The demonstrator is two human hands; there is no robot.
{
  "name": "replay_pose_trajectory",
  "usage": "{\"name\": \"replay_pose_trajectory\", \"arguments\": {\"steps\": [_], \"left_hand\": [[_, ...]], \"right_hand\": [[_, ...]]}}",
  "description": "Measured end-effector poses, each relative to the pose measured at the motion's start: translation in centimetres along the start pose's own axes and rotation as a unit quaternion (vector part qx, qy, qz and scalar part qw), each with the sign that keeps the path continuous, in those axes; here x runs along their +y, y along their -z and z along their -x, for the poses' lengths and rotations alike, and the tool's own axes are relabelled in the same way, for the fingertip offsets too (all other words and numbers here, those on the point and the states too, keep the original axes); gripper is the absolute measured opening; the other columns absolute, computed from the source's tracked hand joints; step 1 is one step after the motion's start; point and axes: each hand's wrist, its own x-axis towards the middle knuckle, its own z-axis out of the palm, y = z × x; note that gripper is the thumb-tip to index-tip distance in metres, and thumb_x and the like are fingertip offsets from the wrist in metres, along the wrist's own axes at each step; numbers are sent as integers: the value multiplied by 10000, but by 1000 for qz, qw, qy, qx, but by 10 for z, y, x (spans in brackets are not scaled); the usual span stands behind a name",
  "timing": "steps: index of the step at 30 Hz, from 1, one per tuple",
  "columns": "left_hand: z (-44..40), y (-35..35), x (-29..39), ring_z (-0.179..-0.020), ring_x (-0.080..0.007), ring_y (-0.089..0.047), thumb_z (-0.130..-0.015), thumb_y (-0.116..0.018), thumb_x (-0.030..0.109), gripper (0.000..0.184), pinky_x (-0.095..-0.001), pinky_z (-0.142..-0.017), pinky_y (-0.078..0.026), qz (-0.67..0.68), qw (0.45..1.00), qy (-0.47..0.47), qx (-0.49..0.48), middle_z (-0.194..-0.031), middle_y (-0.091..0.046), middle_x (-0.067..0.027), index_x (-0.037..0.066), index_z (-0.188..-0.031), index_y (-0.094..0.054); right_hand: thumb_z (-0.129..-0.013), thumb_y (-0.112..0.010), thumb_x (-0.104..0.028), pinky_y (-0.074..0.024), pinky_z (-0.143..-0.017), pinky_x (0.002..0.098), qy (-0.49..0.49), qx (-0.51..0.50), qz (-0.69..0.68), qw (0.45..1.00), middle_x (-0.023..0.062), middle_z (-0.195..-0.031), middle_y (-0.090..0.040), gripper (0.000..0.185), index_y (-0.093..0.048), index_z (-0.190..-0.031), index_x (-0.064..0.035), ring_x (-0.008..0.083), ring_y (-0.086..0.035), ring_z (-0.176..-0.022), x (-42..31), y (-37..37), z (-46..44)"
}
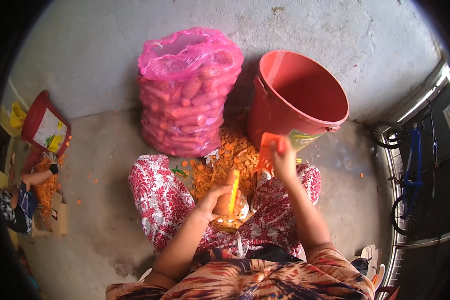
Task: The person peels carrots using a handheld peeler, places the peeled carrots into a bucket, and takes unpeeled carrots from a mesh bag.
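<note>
- Left hand: fingers grasp thick orange carrot, yellow stripe upward, presumably presenting that face.
- Right hand: fingers clench flat orange plastic tool, carrot's one o'clock.

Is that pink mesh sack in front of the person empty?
No, the pink mesh sack is packed with carrots, which show through its netting.

Your right hand and its orange-red tool are blurred; your left hand hides part of the carrot.
</note>
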Motion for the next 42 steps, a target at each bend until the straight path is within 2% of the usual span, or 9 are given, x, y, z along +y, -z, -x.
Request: {"name": "replay_pose_trajectory", "arguments": {"steps": [1,2,4,11,21,27,31,33,42], "left_hand": [[-2,7,1,-686,-178,-552,-712,-622,266,380,-311,-563,-472,-10,1000,-18,15,-804,-548,-83,47,-987,-476],[-4,13,2,-685,-177,-549,-706,-626,254,378,-312,-560,-471,-21,999,-37,32,-800,-547,-81,51,-989,-477],[-3,19,6,-682,-182,-547,-730,-602,293,370,-318,-548,-471,3,999,-30,21,-795,-546,-82,63,-992,-479],[-12,41,8,-675,-210,-530,-837,-373,455,429,-354,-526,-466,88,996,-17,-4,-812,-537,-101,77,-997,-500],[-15,49,4,-652,-227,-553,-856,-339,439,413,-368,-504,-468,59,998,-1,36,-773,-554,-110,88,-1006,-496],[-16,52,2,-619,-227,-559,-855,-332,458,456,-370,-500,-473,35,999,24,-10,-733,-560,-109,46,-959,-495],[-15,41,-6,-582,-229,-564,-850,-345,466,467,-365,-473,-463,13,997,63,46,-716,-560,-111,32,-939,-494],[-13,37,-21,-588,-230,-563,-845,-359,466,458,-368,-481,-463,2,998,68,-5,-724,-562,-116,41,-945,-495],[-23,52,-11,-700,-236,-568,-854,-355,425,397,-411,-578,-469,106,990,6,88,-802,-573,-102,79,-974,-510]], "right_hand": [[-772,-512,-83,-432,-570,402,-20,-60,28,998,238,-711,-543,139,-427,-857,-14,385,-561,-671,-2,-5,10],[-761,-502,-69,-430,-588,429,84,-92,-96,988,261,-727,-540,150,-422,-876,-15,406,-548,-732,0,-12,19],[-771,-493,-87,-425,-584,440,-1,-160,-24,987,246,-686,-541,142,-415,-868,-18,410,-541,-708,2,-24,40],[-776,-514,-255,-443,-528,446,99,-301,180,931,166,-591,-555,233,-445,-877,-57,343,-561,-561,-12,-33,60],[-762,-512,-227,-442,-553,441,118,-384,171,900,176,-628,-561,238,-442,-887,-38,348,-563,-604,-4,-39,67],[-743,-527,-199,-459,-575,425,67,-380,232,893,171,-654,-580,256,-440,-912,-28,339,-583,-641,1,-46,66],[-825,-430,-250,-456,-556,427,-31,-315,315,895,170,-637,-583,257,-456,-886,-2,322,-591,-610,22,-61,56],[-837,-411,-256,-458,-555,434,-73,-283,341,893,181,-638,-582,277,-455,-874,15,327,-592,-620,39,-59,39],[-805,-474,-195,-429,-576,455,-55,-99,122,986,232,-694,-567,193,-455,-842,-6,402,-557,-674,39,-51,31]]}}
